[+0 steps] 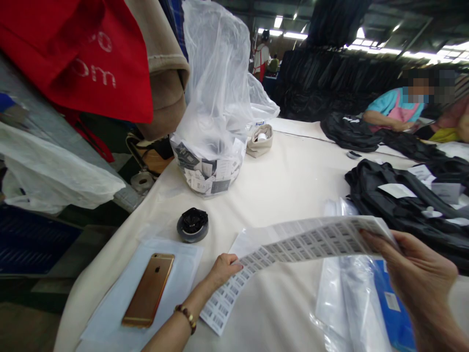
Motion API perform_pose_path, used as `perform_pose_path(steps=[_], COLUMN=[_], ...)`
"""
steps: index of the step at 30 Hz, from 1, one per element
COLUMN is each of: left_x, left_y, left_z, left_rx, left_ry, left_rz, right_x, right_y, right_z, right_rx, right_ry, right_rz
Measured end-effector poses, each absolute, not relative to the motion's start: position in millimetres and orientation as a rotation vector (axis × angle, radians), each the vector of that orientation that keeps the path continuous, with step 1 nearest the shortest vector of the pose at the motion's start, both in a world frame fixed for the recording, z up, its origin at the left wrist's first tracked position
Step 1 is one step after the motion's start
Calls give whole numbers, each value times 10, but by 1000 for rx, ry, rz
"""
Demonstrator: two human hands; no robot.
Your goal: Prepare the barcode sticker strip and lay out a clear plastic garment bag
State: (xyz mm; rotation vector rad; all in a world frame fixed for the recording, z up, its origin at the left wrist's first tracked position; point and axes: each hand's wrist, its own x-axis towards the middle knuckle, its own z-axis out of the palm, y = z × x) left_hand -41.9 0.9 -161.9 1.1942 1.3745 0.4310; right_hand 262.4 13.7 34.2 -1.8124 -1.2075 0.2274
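A long sheet of barcode labels [311,240] stretches between my two hands, its middle arched above the table. My left hand [222,270] pinches its edge near the left end, and that end hangs down toward the cloth. At the right, my right hand [414,259] grips the other end with the thumb on top. Beneath and behind the labels lies a white sheet [252,237]. Clear plastic bags [344,303] rest under my right hand, beside a blue packet [394,308] partly covered by my wrist.
A gold phone [149,291] lies on pale plastic sleeves [183,252]. Nearby are a black tape roll [192,225], a clear bag of printed tags [208,171] and a small fabric pouch [261,142]. Black garments [399,190] cover the right side; a person [394,110] sits beyond.
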Motion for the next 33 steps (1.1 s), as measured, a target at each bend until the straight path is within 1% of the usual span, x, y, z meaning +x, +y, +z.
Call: perform_pose_path(steps=[3, 5, 7, 10, 13, 16, 18, 20, 22, 23, 24, 26, 28, 30, 33], left_x=[-478, -515, -551, -609, -678, -757, -807, -842, -847, -835, -814, -758, -718, -732, -874], left_y=[-71, -137, -200, -283, -353, -423, -465, -492, -493, -484, -469, -429, -390, -366, -374], left_z=[-1652, -1678, -1711, -1752, -1746, -1677, -1612, -1550, -1498, -1473, -1448, -1390, -1321, -1248, -1159], left_rx=[1123, 1091, 1069, 1049, 1032, 998, 973, 947, 922, 913, 908, 918, 953, 992, 1018], left_ry=[1316, 1313, 1317, 1313, 1316, 1283, 1241, 1206, 1179, 1163, 1143, 1104, 1084, 1084, 1082], left_rz=[409, 405, 400, 371, 338, 294, 253, 218, 200, 196, 196, 204, 227, 248, 248], right_x=[2547, 2535, 2581, 2710, 2821, 2893, 2890, 2783, 2524, 2337, 2122, 1663, 1270, 1038, 1014], right_y=[140, 147, 187, 274, 323, 355, 391, 419, 399, 362, 308, 164, 22, -67, -59], right_z=[467, 445, 282, -150, -556, -767, -811, -814, -803, -798, -794, -796, -813, -838, -870], right_rx=[-1791, -1770, -1802, -1939, -2090, -2257, -2321, -2226, -1937, -1754, -1558, -1202, -998, -995, -1079], right_ry=[-1214, -1297, -1406, -1558, -1560, -1478, -1442, -1503, -1718, -1873, -2045, -2395, -2625, -2696, -2646], right_rz=[1, -166, -154, 48, 116, 50, -108, -313, -379, -305, -161, 271, 639, 905, 1151])
